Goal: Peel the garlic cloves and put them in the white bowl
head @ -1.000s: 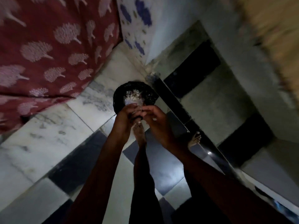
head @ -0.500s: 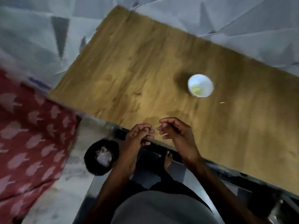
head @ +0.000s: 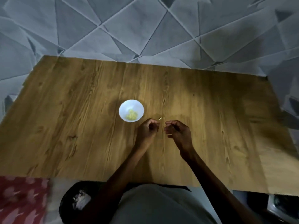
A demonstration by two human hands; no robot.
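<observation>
Head view: wood-grain worktop (head: 80, 126), white bowl (head: 126, 107) standing near its middle. A small heap of peeled, yellowish garlic cloves (head: 131, 116) lies in the bottom of the bowl.

Both hands hover over the worktop just right of the bowl and slightly nearer. The left hand (head: 148, 131) is close beside the bowl's near-right rim, not touching it. The right hand (head: 178, 130) is further right, with a narrow gap between the two sets of fingertips.

Fingers on both hands are curled inward. Can't tell whether either holds a clove: too dark and small.

A tiny pale scrap (head: 160, 118) lies on the worktop just beyond the gap between the hands, right of the bowl. Another pale sliver (head: 169, 134) shows at the right hand's fingers; contact unclear.

Near left, below the worktop edge: a black dish (head: 64, 206) with whitish papery bits (head: 80, 201) in it, and a red patterned cloth (head: 21, 199) left of that.
</observation>
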